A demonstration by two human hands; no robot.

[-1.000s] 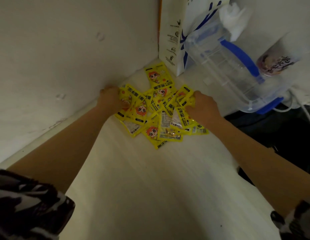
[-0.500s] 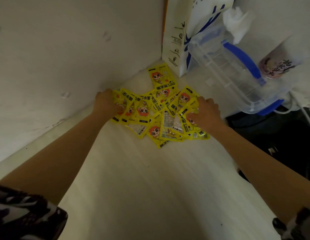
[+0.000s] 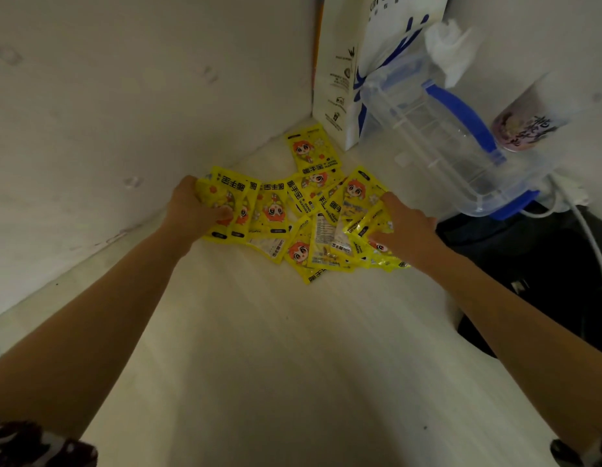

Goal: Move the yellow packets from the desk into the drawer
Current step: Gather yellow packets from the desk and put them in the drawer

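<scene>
Yellow hand-warmer packets (image 3: 303, 217) lie in a loose overlapping heap on the pale desk (image 3: 276, 348), just before the paper bag (image 3: 340, 79). Our left hand (image 3: 191, 210) grips packets at the heap's far-left edge, thumb curled over. Our right hand (image 3: 404, 227) pinches several at its right edge. The flat, glossy, crinkly film is slippery; we judge a bunched grab could shed packets off the desk edge.

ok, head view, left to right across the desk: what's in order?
left hand gripping packets → yellow packets → right hand on the pile's right edge → clear jug with blue handle → printed cup.
</scene>
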